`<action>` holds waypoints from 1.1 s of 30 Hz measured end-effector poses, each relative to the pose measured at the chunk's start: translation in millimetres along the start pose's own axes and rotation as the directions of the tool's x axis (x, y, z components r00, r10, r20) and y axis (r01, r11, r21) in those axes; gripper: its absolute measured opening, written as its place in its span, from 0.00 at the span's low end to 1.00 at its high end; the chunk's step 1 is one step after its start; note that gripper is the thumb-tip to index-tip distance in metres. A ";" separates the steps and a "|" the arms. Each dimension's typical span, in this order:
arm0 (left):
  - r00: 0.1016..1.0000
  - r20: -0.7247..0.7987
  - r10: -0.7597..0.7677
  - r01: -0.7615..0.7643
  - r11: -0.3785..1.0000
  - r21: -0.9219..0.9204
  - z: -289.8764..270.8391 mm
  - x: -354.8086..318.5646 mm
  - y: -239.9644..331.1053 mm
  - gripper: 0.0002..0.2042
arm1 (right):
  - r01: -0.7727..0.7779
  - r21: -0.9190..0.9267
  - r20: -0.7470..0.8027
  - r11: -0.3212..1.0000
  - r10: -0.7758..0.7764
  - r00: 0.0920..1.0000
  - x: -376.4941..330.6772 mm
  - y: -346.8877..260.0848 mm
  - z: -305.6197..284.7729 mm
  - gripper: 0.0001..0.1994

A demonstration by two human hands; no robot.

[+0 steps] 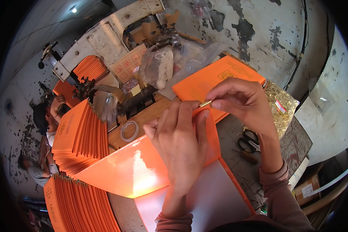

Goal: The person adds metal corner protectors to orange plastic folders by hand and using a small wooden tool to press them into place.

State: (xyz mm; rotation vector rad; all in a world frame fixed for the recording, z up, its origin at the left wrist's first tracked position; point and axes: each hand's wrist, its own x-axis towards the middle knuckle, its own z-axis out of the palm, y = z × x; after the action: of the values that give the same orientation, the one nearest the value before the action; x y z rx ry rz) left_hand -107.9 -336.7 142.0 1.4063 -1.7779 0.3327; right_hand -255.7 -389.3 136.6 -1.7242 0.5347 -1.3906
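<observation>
An orange folder [116, 174] lies open before me, its glossy cover raised and its pale inner sheet [205, 197] showing. My left hand [181, 143] is closed on the raised cover near its upper corner. Between the thumb and fingertips of my right hand [243, 102] is a small brass-coloured metal piece [205, 103], held right at that corner. It looks like a metal corner piece; whether it is seated on the cover cannot be made out. Behind my hands lies a closed orange folder [199, 83] with a printed emblem.
Stacks of orange folders [79, 133] stand to the left. A clear bag of brass pieces [280, 110] and black-handled scissors [248, 142] lie to the right. Farther back are a tape roll [130, 130], plastic bags [189, 54] and a worn metal machine [100, 38]. People [46, 120] work at far left.
</observation>
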 end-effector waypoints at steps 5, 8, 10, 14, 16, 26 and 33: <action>1.000 -0.003 0.001 -0.001 1.000 0.002 -3.2 -2.3 3.3 0.06 | 0.009 0.016 0.006 1.000 -0.009 1.000 -2.0 -2.5 1.1 0.05; 1.000 0.006 -0.003 0.003 1.000 -0.009 -4.1 -3.6 6.2 0.07 | 0.033 -0.003 0.014 0.999 -0.033 0.999 -4.5 -1.9 -0.9 0.04; 1.000 0.016 0.005 -0.004 1.000 -0.008 -4.0 -3.9 6.9 0.07 | 0.027 0.015 0.016 1.000 -0.027 0.999 -5.1 -1.7 -1.9 0.04; 1.000 -0.012 0.014 -0.013 1.000 0.003 -0.4 -4.6 5.0 0.07 | 0.013 0.000 0.028 1.000 -0.013 1.000 -6.2 -3.5 -0.1 0.02; 0.999 -0.029 0.026 -0.026 1.000 0.016 -0.8 -5.0 6.0 0.06 | 0.030 -0.045 0.026 0.999 -0.029 0.999 -7.1 -5.6 -0.4 0.02; 0.998 -0.032 0.053 -0.053 0.999 0.003 -1.1 -3.1 9.6 0.06 | 0.078 -0.335 0.056 0.939 -0.062 0.996 -10.7 -22.4 -0.9 0.07; 1.000 -0.023 0.022 -0.023 0.998 -0.053 -7.4 -4.8 5.2 0.05 | -0.041 -0.145 0.013 0.989 0.043 0.999 -8.4 -18.0 2.4 0.06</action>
State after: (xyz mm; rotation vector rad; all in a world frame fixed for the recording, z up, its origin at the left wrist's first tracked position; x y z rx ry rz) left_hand -109.2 -326.8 144.6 1.3413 -1.7728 0.3088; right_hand -259.0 -372.1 146.2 -1.8269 0.6730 -1.3353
